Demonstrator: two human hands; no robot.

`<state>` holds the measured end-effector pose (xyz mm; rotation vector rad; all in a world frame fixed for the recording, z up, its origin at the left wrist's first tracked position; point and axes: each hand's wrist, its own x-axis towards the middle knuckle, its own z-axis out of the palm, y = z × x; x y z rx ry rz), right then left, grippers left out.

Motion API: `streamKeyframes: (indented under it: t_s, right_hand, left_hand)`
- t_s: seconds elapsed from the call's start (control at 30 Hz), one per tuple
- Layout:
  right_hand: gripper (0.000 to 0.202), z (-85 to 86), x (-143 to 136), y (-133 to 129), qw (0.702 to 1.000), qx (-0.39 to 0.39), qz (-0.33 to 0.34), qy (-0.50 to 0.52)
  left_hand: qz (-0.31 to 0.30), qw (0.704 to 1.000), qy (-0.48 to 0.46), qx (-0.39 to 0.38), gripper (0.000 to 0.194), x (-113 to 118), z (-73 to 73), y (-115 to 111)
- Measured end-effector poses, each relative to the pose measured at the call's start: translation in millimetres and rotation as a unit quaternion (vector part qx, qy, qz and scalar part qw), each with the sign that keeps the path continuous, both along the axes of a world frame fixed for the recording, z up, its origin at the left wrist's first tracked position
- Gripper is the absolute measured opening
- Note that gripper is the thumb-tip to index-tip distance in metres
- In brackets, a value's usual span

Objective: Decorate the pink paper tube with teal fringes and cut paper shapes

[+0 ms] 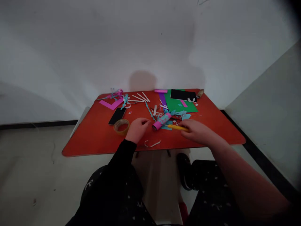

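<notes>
My right hand [196, 130] is closed around a slim yellow tool [177, 127], shaped like a pen or a craft knife. Its tip points left, close to a pink paper tube [158, 124] wrapped partly in light blue cut paper. The tube lies tilted on the red table [94, 135]. To the left of the tube, my left hand [138, 129] has its fingers curled together in a pinch. Whatever they hold, if anything, is too small to make out. A roll of tape [121, 126] sits just left of that hand.
A dark phone [117, 116] lies behind the tape. Toward the back are pink paper [110, 103], white sticks [140, 97], a green sheet [175, 103] and a black sheet [182, 95]. Paper scraps are scattered mid-table, and a curled white strip [152, 144] rests near the front edge.
</notes>
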<state>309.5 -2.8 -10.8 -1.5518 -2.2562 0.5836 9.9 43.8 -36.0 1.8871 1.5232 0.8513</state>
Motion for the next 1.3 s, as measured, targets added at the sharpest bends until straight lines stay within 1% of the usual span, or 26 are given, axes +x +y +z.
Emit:
streamKeyframes:
  t_s: [0.03,0.1,0.2,0.3,0.4,0.5,0.67,0.93,1.13,1.3]
  right_hand:
    - [0.009,-2.7,-9.7,-3.1,1.0,0.005,0.013,-0.004]
    - [0.001,-8.0,-25.9,-6.3,1.0,0.015,0.013,-0.001]
    - [0.005,-10.2,-40.4,-6.7,1.0,0.021,0.006,-0.021]
    - [0.009,-5.0,-46.5,-6.3,0.997,0.008,0.016,-0.069]
    - [0.014,0.7,-49.4,-6.6,0.995,-0.004,0.015,-0.102]
    - [0.015,2.8,-50.8,-6.6,0.994,-0.012,0.009,-0.112]
    - [0.014,4.1,-51.2,-6.3,0.993,-0.014,0.007,-0.116]
    - [0.014,7.9,-53.2,-7.8,0.994,-0.017,0.001,-0.11]
    - [0.015,8.6,-54.3,-9.4,0.995,-0.001,0.002,-0.105]
    - [0.016,12.0,-55.5,-10.6,0.994,-0.002,0.001,-0.111]
  left_hand:
    - [0.002,1.0,0.002,-0.001,0.026,-0.2,0.5,-0.2]
    - [0.004,1.0,0.007,-0.002,0.026,-0.1,1.7,-0.6]
    - [-0.001,1.0,0.02,-0.002,0.027,0.5,4.3,-1.2]
    - [-0.001,0.999,0.033,-0.006,0.027,0.8,7.0,-1.6]
    - [0.003,0.999,0.042,-0.009,0.027,0.5,8.2,-1.8]
    - [0.002,0.999,0.046,-0.006,0.027,-0.3,7.3,-1.4]
    - [0.005,0.999,0.046,-0.002,0.027,-1.5,5.7,-1.4]
    - [0.003,0.999,0.045,-0.009,0.027,-1.5,8.4,-3.4]
    - [0.008,0.999,0.041,-0.01,0.026,-1.6,10.3,-4.1]
    - [0.001,0.999,0.035,-0.009,0.027,-2.6,8.0,-3.6]
